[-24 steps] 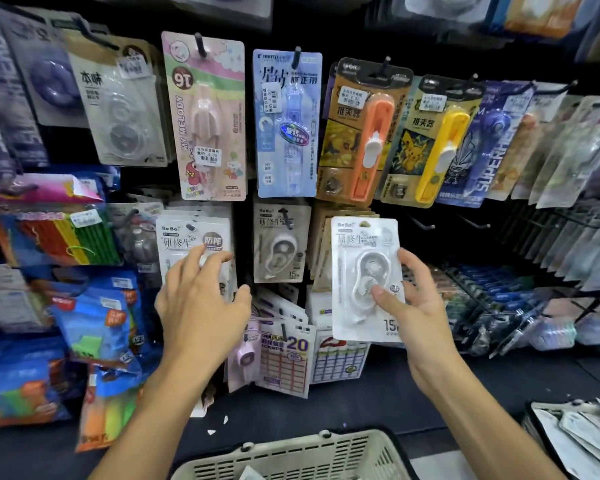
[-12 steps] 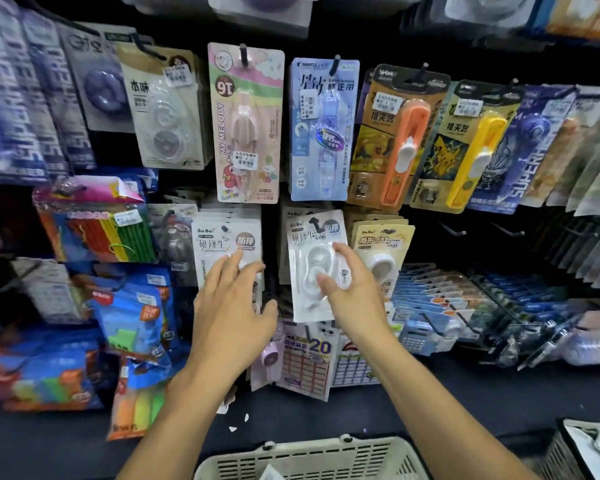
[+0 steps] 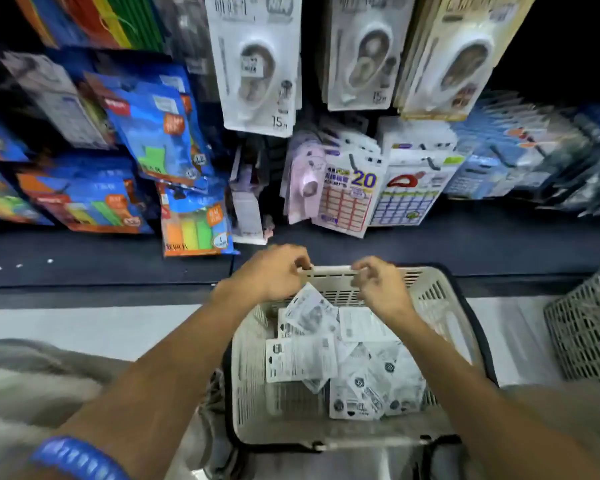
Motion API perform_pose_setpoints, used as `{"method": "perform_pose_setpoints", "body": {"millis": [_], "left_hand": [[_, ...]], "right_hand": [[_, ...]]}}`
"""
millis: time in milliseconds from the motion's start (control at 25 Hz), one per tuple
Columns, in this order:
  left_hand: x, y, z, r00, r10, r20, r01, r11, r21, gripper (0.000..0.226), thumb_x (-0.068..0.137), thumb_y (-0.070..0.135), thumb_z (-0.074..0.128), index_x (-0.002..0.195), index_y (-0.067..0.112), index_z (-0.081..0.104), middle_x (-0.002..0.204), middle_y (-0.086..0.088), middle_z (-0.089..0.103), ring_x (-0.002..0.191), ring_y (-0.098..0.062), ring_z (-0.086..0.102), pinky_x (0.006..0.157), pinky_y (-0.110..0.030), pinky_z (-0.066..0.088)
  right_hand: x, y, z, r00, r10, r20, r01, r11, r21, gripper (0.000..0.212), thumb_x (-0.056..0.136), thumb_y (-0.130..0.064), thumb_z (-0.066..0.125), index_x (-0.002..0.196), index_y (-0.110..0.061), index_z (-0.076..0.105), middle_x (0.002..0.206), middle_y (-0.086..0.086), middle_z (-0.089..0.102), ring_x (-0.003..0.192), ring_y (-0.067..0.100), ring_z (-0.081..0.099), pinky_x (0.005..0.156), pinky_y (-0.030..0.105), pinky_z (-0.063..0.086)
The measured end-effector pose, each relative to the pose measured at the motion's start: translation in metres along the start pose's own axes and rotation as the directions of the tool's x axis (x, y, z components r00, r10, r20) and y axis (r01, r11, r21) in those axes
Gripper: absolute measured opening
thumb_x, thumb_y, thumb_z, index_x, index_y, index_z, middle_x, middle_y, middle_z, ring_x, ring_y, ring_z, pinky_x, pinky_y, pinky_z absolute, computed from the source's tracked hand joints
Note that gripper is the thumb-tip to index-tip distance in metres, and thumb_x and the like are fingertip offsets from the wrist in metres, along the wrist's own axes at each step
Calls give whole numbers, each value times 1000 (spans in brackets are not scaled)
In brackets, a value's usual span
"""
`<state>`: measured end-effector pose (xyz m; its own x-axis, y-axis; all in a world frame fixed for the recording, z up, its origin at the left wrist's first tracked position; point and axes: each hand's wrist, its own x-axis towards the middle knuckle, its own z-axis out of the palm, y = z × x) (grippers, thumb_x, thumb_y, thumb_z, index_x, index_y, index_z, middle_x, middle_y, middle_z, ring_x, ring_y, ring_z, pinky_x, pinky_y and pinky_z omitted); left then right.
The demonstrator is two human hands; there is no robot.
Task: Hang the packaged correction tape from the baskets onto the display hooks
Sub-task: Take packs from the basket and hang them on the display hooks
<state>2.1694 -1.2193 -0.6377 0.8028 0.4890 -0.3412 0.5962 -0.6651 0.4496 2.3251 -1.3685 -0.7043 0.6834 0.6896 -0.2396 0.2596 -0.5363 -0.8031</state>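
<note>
Both hands over far rim of cream basket point(image 3: 444, 299). Left hand point(image 3: 274, 273) and right hand point(image 3: 378, 289) fingers curled, pinching opposite ends of one thin white packet edge point(image 3: 331, 270). Loose correction tape packs point(image 3: 347, 362) piled inside basket, below hands. Hung packs point(image 3: 257, 64) above, well apart. Grey basket point(image 3: 582, 334) at right edge

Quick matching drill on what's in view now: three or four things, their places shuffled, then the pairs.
1 white basket
2 grey basket
3 blue wristband
4 "20" card

A on the left arm
B hanging on the display
C far right on the floor
D under both hands

Pairs: 1-D, 2-C, 3-A, 4-B
</note>
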Motion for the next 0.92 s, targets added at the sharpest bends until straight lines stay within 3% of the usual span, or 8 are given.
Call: {"method": "perform_pose_setpoints", "body": {"millis": [80, 160, 320, 400, 520, 680, 760, 920], "left_hand": [[-10, -38, 70, 941, -169, 293, 164, 986, 42, 28, 94, 21, 63, 122, 22, 66, 124, -6, 64, 112, -27, 63, 94, -35, 52], [-19, -62, 142, 828, -268, 492, 263, 961, 81, 31, 94, 19, 63, 125, 23, 63, 134, -4, 60, 115, -24, 61, 92, -32, 51], [-6, -59, 230, 757, -271, 594, 274, 958, 87, 40, 95, 22, 58, 134, 17, 57, 140, -9, 59, 123, -28, 60, 92, -32, 48], [6, -42, 254, 777, -297, 554, 372, 928, -23, 45, 93, 30, 61, 136, 16, 57, 139, -8, 60, 125, -29, 59, 100, -37, 49], [16, -19, 286, 698, -327, 637, 657, 645, -390, 59, 91, 25, 74, 142, 10, 52, 137, -9, 61, 118, -27, 63, 99, -39, 55], [27, -6, 315, 659, -422, 622, 735, 186, -652, 33, 82, 21, 86, 106, 20, 63, 96, 9, 68, 79, -5, 63, 47, -10, 50], [33, -8, 319, 644, -390, 658, 745, 126, -655, 30, 75, 19, 91, 91, 23, 66, 95, 8, 73, 81, -9, 69, 56, -15, 56], [45, 2, 317, 603, -345, 719, 768, 7, -640, 53, 64, 12, 95, 109, 12, 67, 105, -11, 80, 97, -32, 76, 93, -48, 60]], "right_hand": [[-22, 67, 12, 877, 334, 344, -188, 900, -393, 25, 95, -14, 65, 120, -11, 66, 124, 14, 66, 112, 32, 64, 91, 33, 50], [-33, 117, 14, 797, 422, 433, -39, 750, -660, 32, 96, -17, 62, 128, -14, 66, 138, 8, 59, 125, 24, 57, 101, 28, 44], [-22, 142, 13, 873, 308, 379, -104, 876, -471, 18, 95, -13, 63, 108, -11, 76, 108, 8, 76, 98, 25, 72, 90, 38, 57], [-12, 144, 12, 960, 252, 124, -200, 923, -330, 11, 96, -14, 63, 95, -15, 73, 82, 5, 75, 72, 25, 72, 69, 38, 60], [11, 152, 0, 950, 243, -194, -303, 863, -404, 10, 96, -12, 59, 101, -15, 68, 87, 2, 72, 76, 21, 68, 70, 34, 59], [24, 160, 10, 835, 540, 101, -350, 665, -660, 26, 98, -13, 49, 121, -3, 57, 121, 16, 62, 94, 25, 65, 84, 35, 55], [27, 160, 15, 814, 571, 110, -294, 566, -770, 45, 98, -15, 49, 139, 0, 39, 139, 21, 43, 109, 33, 62, 86, 38, 56], [34, 161, 17, 793, 595, 130, -315, 583, -749, 65, 95, -15, 57, 148, -1, 23, 146, 27, 32, 126, 41, 50, 98, 44, 51]]}}
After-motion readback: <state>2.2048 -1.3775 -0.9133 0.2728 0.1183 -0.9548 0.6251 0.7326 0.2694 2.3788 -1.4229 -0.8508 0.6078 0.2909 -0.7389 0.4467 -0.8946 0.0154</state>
